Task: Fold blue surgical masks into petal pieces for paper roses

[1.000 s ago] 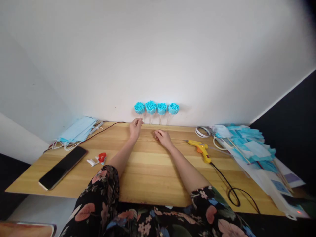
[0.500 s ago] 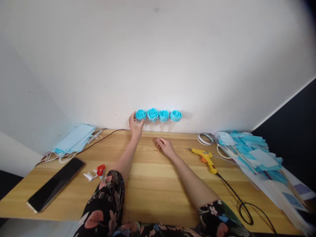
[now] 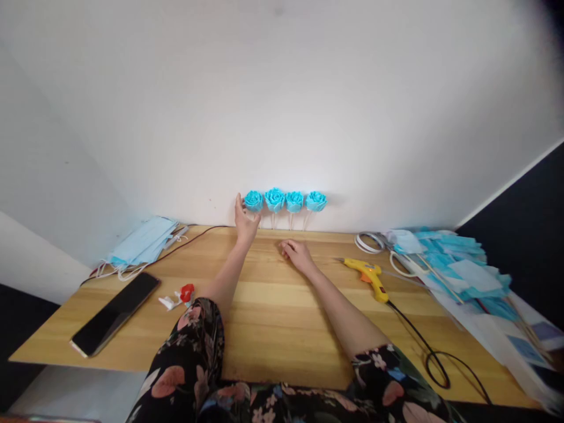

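Several blue handmade roses on thin pale stems lean against the wall in a row at the table's back edge. My left hand (image 3: 247, 222) is at the leftmost rose (image 3: 254, 201), thumb and fingers spread around its side and lower edge; a light touch cannot be ruled out. To its right stand the second rose (image 3: 275, 200), the third rose (image 3: 294, 201) and the rightmost rose (image 3: 316, 201). My right hand (image 3: 298, 256) rests on the wooden table (image 3: 282, 329) in front of the roses, fingers loosely curled in, with nothing visible in them.
A yellow glue gun (image 3: 366, 276) with a black cord lies right of my right arm. Farther right are a tape roll (image 3: 369, 242) and a pile of blue-white mask pieces (image 3: 462, 267). At left are stacked face masks (image 3: 143, 242), a phone (image 3: 115, 314) and red-white scraps (image 3: 187, 292).
My left hand's fingers have spread slightly away from the leftmost rose, which stays in the row. My right hand stays curled on the table. The whole view has shifted a little.
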`<state>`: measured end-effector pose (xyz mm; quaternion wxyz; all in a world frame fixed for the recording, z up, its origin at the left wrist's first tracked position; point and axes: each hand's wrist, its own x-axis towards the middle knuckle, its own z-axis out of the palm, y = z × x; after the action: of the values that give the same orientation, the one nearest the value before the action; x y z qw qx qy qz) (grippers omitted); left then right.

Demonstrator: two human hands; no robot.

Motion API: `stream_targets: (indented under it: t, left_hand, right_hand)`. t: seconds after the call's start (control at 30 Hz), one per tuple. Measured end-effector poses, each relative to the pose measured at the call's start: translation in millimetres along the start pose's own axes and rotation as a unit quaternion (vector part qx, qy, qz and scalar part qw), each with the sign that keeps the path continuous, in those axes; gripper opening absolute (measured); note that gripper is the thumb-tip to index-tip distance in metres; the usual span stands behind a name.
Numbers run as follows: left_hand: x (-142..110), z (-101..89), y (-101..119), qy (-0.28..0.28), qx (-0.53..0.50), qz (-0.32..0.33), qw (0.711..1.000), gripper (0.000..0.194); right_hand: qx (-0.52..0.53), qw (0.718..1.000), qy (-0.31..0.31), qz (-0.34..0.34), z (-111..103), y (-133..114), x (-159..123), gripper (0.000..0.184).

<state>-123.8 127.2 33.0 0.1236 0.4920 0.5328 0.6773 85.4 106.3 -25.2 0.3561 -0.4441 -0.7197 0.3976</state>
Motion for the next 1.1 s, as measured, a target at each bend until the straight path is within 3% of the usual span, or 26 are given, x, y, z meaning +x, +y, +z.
stream_targets:
  t: [0.37, 0.5, 0.63, 0.7, 0.83, 1.1]
  left_hand:
    - [-36.9, -8.2, -4.4, 0.043, 0.045, -0.055, 0.997, 0.074]
    - [-54.6, -5.2, -16.1, 0.020, 0.073, -0.075, 0.994, 0.064]
    - [-62.7, -2.7, -27.9, -0.005, 0.084, -0.091, 0.992, 0.057]
    - [-63.0, -1.8, -31.8, -0.017, 0.085, -0.094, 0.992, 0.057]
    - [-61.5, -1.6, -36.7, -0.029, 0.080, -0.099, 0.991, 0.057]
    - [-60.0, -1.0, -42.2, -0.044, 0.056, -0.110, 0.991, 0.049]
  right_hand:
    - [0.018, 0.999, 0.036, -0.015, 3.4, -4.2, -4.1, 0.019]
    - [0.033, 0.985, 0.167, -0.017, -8.0, -9.1, -3.5, 0.039]
    - [0.059, 0.929, 0.363, -0.045, -36.9, -16.4, 5.0, 0.056]
    - [0.053, 0.909, 0.408, -0.063, -50.3, -19.9, 12.3, 0.065]
    - [0.002, 0.914, 0.399, -0.081, -63.7, -24.9, 30.9, 0.070]
    - [-0.072, 0.899, 0.418, -0.108, -66.9, -35.7, 60.1, 0.069]
